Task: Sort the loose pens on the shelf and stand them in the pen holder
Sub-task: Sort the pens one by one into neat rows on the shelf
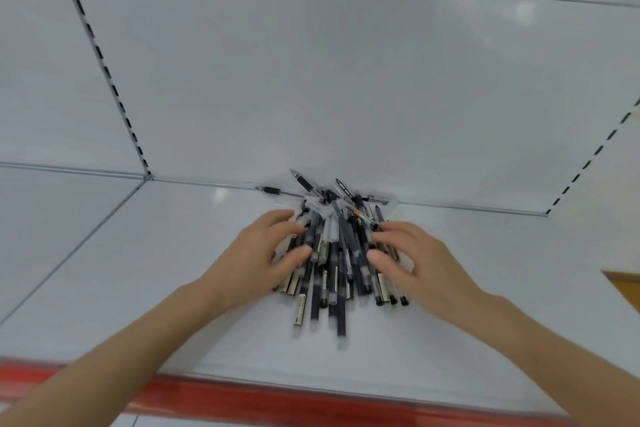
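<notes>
On the white shelf [173,270], close to where it meets the back panel [311,80], a loose pile of pens [332,274] is lying in a rough fan, mostly black and clear barrels pointing toward the viewer. The person's left hand [266,253] is resting on the left side of the pile and the right hand [412,260] on the right side; both are lying spread, fingers relaxed and pressing on the pens from either flank, neither one closing around any single pen. Behind the pile, one stray pen [273,189] is lying along the back edge, and a few more are leaning up against the panel. In front of the pile, a red strip [277,395] is running along the shelf's front lip. No pen holder is showing anywhere around the pile. Judging by this, the work is sitting at its opening step: gathering and squaring the heap before sorting. The next move is likely calling for the hands to draw together, line the barrels up, and close on a small bunch, while finding where the holder is standing.
</notes>
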### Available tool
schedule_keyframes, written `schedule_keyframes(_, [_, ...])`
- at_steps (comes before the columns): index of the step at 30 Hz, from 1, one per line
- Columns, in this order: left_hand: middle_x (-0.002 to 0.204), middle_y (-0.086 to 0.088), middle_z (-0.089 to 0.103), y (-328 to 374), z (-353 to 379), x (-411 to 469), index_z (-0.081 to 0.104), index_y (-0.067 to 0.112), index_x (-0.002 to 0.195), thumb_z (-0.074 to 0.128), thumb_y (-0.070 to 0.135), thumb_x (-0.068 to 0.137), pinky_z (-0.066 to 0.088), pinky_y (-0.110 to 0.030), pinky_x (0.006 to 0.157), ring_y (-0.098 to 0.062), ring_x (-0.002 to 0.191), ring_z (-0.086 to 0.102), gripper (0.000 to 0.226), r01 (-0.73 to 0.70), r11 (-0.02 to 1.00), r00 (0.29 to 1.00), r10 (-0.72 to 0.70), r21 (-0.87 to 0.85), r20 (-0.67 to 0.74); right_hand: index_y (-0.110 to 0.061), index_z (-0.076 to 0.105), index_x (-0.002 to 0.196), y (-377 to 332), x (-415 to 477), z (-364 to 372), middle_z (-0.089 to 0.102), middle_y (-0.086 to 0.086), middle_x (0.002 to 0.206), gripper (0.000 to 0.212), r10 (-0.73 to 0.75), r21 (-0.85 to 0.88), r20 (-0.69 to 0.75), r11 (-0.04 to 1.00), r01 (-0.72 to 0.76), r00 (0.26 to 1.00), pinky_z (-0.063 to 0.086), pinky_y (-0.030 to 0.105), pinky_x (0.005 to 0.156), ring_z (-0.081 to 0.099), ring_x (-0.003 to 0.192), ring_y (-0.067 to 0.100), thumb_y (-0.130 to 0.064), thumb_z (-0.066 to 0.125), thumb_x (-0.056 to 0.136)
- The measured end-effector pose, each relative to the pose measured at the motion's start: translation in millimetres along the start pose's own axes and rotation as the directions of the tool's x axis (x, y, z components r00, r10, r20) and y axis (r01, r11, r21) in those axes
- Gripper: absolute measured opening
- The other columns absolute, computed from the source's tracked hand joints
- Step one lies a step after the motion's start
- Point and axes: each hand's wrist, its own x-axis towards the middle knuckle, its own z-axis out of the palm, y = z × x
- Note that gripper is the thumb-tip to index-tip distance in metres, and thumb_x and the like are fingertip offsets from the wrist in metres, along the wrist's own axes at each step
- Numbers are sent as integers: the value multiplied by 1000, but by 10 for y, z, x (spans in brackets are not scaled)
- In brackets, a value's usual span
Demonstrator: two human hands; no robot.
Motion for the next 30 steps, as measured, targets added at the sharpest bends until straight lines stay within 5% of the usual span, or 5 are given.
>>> schedule_keyframes(5, [98,-6,67,-212,-64,167,69,9,97,57,16,89,38,-19,79,-17,93,59,16,138,990,984,-134,28,-114,-11,68,100,-69,422,-76,67,2,94,19,-33,21,-103,999,35,994,41,24,81,57,88,16,-20,54,92])
schedule_keyframes(17, [93,-7,66,-166,-19,265,68,7,93,54,17,89,42,-26,81,-19,90,59,18,194,979,979,-190,56,-79,4,59,75,-263,825,81,63,19,75,40,158,-137,62,979,-149,985,45,33,63,57,68,27,-35,55,86])
schedule_keyframes(22, [96,-7,64,-170,-8,261,68,9,96,55,19,89,40,-24,81,-19,92,59,18,197,978,978,-191,63,-88,-10,60,87,-268,709,-87,64,3,80,24,162,149,-19,976,-157,987,47,27,65,60,75,19,-32,50,92])
schedule_keyframes(25, [97,-6,61,-140,18,288,67,10,97,57,23,89,37,-21,78,-19,90,57,19,189,979,976,-180,73,-121,-8,53,95,-311,576,-214,68,7,77,20,241,523,12,825,-212,970,53,26,53,67,61,18,-25,45,96])
schedule_keyframes(30, [89,-4,55,-52,89,393,67,11,100,57,33,88,42,-28,80,-21,87,56,27,201,964,980,-195,174,-46,-13,52,87,-305,346,-269,64,4,67,15,263,635,33,739,-224,964,46,19,41,62,47,11,-22,44,97])
